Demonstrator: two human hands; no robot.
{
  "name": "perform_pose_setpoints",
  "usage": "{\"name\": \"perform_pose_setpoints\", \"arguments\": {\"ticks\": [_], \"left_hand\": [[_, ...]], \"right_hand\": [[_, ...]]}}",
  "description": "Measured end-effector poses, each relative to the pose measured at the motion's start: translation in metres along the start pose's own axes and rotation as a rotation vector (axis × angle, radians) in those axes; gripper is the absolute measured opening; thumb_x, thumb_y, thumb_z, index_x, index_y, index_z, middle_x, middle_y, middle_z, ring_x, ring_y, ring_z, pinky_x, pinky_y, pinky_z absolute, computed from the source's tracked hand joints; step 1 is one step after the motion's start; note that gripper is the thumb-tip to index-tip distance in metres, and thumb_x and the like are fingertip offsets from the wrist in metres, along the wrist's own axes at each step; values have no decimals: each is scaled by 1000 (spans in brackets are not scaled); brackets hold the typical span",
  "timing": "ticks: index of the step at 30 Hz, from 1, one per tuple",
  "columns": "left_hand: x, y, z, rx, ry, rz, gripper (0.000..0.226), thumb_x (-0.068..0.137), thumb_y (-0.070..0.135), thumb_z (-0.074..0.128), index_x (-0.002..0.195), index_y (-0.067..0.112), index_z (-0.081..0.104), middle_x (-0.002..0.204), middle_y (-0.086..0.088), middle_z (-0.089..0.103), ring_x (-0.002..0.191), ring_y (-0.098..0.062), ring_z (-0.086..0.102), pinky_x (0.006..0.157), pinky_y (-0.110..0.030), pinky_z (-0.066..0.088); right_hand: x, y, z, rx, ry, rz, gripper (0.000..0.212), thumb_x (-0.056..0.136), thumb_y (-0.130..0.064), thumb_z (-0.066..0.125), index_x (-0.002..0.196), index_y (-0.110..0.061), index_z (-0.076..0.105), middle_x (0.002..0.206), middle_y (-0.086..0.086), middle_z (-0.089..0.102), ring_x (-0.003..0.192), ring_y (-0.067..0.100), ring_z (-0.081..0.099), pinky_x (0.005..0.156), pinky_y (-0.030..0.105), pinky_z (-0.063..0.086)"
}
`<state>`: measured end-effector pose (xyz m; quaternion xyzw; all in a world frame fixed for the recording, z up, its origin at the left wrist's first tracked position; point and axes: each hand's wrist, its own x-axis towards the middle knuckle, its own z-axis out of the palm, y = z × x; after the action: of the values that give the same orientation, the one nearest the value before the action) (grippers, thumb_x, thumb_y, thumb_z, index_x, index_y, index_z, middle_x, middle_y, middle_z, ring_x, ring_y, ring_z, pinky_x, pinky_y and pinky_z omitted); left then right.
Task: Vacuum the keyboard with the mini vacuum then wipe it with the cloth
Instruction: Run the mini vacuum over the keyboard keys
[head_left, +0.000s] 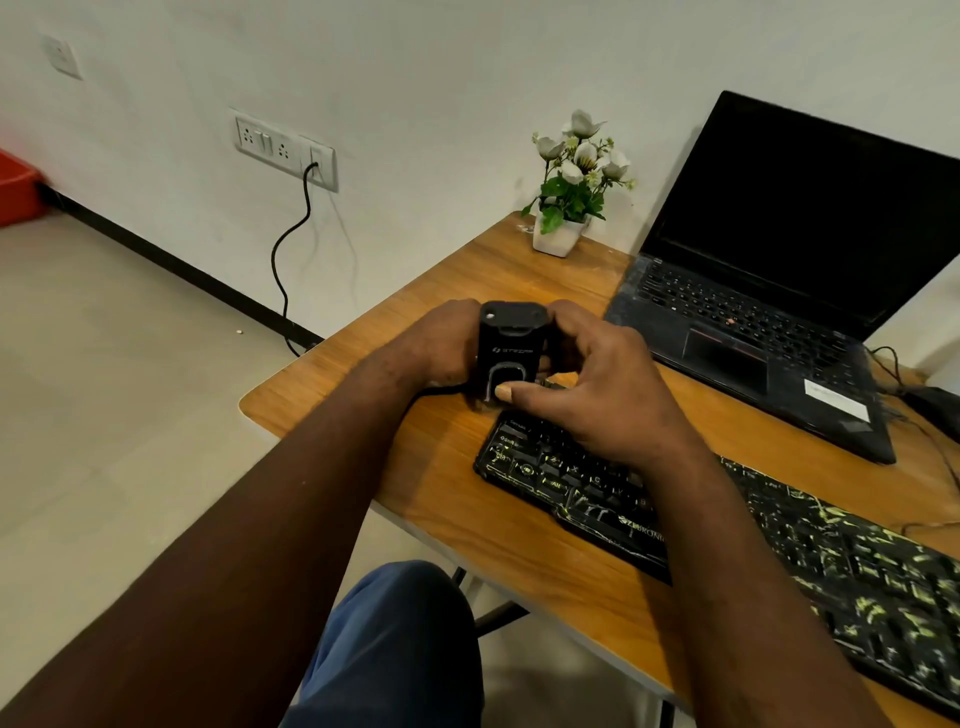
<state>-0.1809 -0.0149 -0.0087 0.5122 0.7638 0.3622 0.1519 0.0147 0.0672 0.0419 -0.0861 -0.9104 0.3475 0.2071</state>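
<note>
Right, the mini vacuum (511, 353) stands upright by the desk's (441, 467) left edge, just off the left end of the keyboard (857, 571). The left grip (447, 343) is wrapped round its left side, fingers curled behind the body. The right grip (602, 395) is clamped on it from the right, thumb (504, 392) pressed low on the front panel, wrist over the keys. Laptop (753, 332) open along the far edge, screen dark, flower pot (558, 236) at the far left corner
</note>
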Motion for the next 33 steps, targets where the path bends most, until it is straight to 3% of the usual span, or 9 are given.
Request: {"name": "perform_pose_setpoints", "arguments": {"ticks": [2,4,8,12,16,20,25,29,33], "left_hand": [[-1,2,0,-67,-2,-60,27,93,4,68,70,18,63,70,0,67,67,-17,62,65,-34,50],[-4,9,-2,-79,-38,-51,27,90,13,70,66,21,61,66,2,66,62,-17,62,61,-31,51],[-12,13,-3,-55,-18,5,6,91,13,69,86,16,68,93,-10,71,87,-34,68,86,-55,57],[-6,13,-5,-62,-44,-51,27,93,1,65,72,17,65,77,-3,67,69,-23,61,70,-37,50],[-6,4,0,-49,-18,-43,14,90,3,71,81,12,67,87,-14,71,83,-37,68,76,-47,56],[-2,5,-2,-41,-28,-55,28,93,3,68,70,18,62,73,-3,66,69,-24,63,70,-38,53],[-3,5,2,34,33,-45,9,93,7,68,98,8,75,97,-11,75,89,-27,70,85,-46,58],[-4,7,-1,1,-28,-29,18,93,6,68,78,16,68,81,-4,70,74,-23,65,75,-38,54],[-7,11,2,104,47,-21,12,92,8,68,100,12,76,97,-6,75,89,-23,68,79,-32,53]], "right_hand": [[-5,-4,-2,180,-152,43,51,78,-15,89,122,-23,65,106,-5,74,99,10,73,86,30,61],[-4,-3,4,57,-156,36,52,77,-19,90,123,-24,65,103,-7,74,96,5,72,84,29,62],[2,-2,5,-66,30,52,52,76,-23,90,121,-24,64,95,-11,72,86,1,70,74,19,57],[-3,-5,5,57,-123,44,50,77,-18,90,120,-25,64,101,-8,73,92,5,72,78,22,59],[2,-3,8,-132,55,28,48,78,-23,88,118,-27,63,94,-12,70,85,1,68,73,17,54],[-5,-6,1,126,-130,74,48,78,-17,89,118,-24,64,100,-3,74,93,11,73,79,29,62],[1,-2,1,-147,82,68,48,77,-23,88,117,-25,62,95,-12,70,85,1,68,74,16,55],[-5,-4,1,19,-87,97,48,77,-20,89,116,-25,62,96,-8,72,87,7,72,74,23,60],[-1,-3,1,-218,121,80,50,77,-27,87,119,-28,60,98,-14,69,87,0,67,76,18,55]]}}
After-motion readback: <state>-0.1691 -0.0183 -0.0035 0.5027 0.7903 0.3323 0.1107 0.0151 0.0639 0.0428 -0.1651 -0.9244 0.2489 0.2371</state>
